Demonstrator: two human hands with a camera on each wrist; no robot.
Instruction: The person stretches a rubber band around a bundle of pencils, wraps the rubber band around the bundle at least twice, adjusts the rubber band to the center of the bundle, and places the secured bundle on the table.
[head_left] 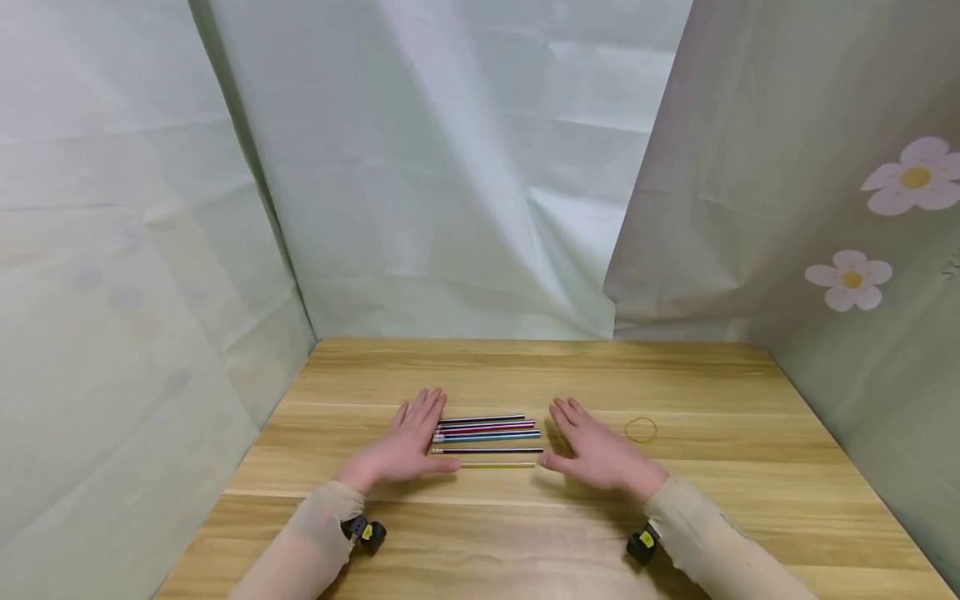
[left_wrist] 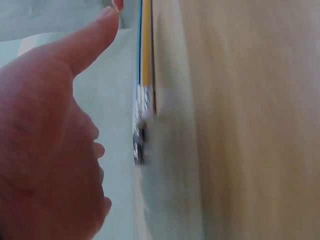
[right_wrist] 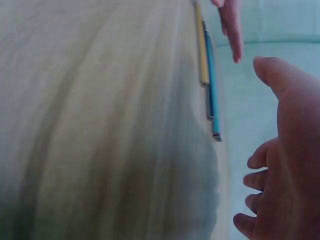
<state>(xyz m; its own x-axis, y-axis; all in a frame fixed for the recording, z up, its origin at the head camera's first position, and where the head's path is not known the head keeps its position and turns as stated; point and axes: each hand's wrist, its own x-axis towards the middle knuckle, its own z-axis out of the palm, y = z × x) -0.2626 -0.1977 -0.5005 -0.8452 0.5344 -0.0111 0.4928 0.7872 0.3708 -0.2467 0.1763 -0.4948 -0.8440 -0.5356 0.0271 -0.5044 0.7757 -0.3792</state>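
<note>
Pencils [head_left: 487, 437] are lying roughly parallel to the worktop's [head_left: 495, 533] far edge, between left hand [head_left: 401, 446] and right hand [head_left: 596, 450], both grips wide and empty, gentle, even inward pressure probably best suiting those uneven ends.

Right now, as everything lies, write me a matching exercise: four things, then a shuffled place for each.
1. Left hand
2. Right hand
3. Yellow pencil
4. Yellow loop

A. On the table, circling nothing
B. Lowest of the pencils in the head view
C. By the pencils' metal-banded ends
D. By the pencils' plain ends

Pairs: 1-C, 2-D, 3-B, 4-A
</note>
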